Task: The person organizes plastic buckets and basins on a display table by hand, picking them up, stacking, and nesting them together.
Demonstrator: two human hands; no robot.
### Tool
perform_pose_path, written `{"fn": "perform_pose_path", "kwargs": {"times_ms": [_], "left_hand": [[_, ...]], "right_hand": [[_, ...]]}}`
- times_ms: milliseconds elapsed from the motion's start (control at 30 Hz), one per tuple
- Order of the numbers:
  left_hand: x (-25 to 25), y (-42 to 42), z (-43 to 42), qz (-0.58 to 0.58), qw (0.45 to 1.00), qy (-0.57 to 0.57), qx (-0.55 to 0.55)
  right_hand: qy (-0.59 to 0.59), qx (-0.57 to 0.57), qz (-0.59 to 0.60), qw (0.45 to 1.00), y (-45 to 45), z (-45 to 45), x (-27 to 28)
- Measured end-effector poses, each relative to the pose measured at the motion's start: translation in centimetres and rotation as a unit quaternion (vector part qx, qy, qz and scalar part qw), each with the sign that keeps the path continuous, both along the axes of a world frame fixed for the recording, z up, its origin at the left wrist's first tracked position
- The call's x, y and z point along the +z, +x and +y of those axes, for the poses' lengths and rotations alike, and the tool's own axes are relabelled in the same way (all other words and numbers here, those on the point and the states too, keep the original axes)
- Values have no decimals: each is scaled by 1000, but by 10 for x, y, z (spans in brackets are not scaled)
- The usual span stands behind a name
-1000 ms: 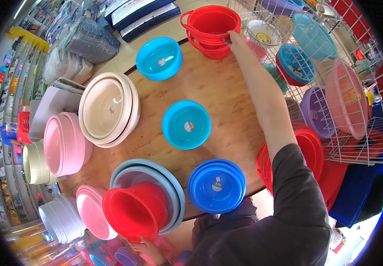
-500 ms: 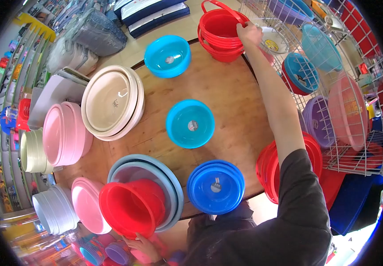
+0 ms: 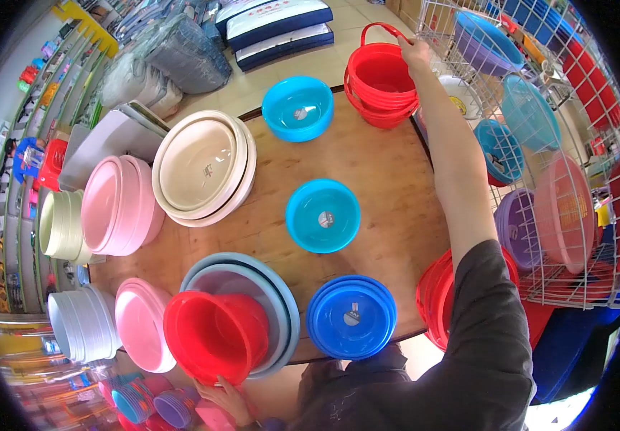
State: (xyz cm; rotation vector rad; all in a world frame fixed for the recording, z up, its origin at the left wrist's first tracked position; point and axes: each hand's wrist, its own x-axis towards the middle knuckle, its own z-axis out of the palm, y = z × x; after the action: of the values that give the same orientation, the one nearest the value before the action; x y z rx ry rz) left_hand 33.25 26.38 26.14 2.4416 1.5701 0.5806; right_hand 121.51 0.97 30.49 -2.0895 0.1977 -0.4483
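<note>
At the table's far right corner, my right hand [image 3: 415, 52] is closed round the raised handle of the top red bucket [image 3: 383, 70], which sits in a stack of red buckets. Close to my body, my left hand [image 3: 224, 399] grips the rim of another red bucket [image 3: 213, 337]. This bucket is tilted with its mouth toward me, in front of the grey-blue basins [image 3: 285, 302]. Some of the left fingers are hidden by the rim. A bright blue basin [image 3: 297, 108] stands left of the stack, and a second blue basin [image 3: 323, 215] is mid-table.
The wooden table [image 3: 267, 223] also carries cream basins [image 3: 202, 169], pink basins [image 3: 112, 205] and dark blue basins [image 3: 351, 316]. More red buckets [image 3: 432, 302] stand by my right arm. A wire rack [image 3: 539, 287] with basins borders the right side; shelves [image 3: 8, 237] line the left.
The view has shifted, so the table appears lower and further right. My right hand has moved up relative to the red stack, raising the handle. My left hand stays at its bucket's rim.
</note>
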Motion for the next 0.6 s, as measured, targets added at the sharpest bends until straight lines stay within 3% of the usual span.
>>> {"fn": "perform_pose_path", "kwargs": {"times_ms": [167,367,467,567,600], "left_hand": [[-3,-6,3,0,1000,-9,-7],[-5,-3,2,-9,1000,-27,6],[-3,0,3,-12,1000,-24,-1],[-3,1,3,-20,1000,-23,-6],[-2,2,2,-21,999,-26,-6]], "right_hand": [[20,30,-12,999,-19,-7,16],[-56,16,-79,995,-31,-12,43],[-67,3,-95,993,-22,-19,78],[43,51,-173,983,-42,-27,139],[9,47,-213,976,-37,-34,152]]}}
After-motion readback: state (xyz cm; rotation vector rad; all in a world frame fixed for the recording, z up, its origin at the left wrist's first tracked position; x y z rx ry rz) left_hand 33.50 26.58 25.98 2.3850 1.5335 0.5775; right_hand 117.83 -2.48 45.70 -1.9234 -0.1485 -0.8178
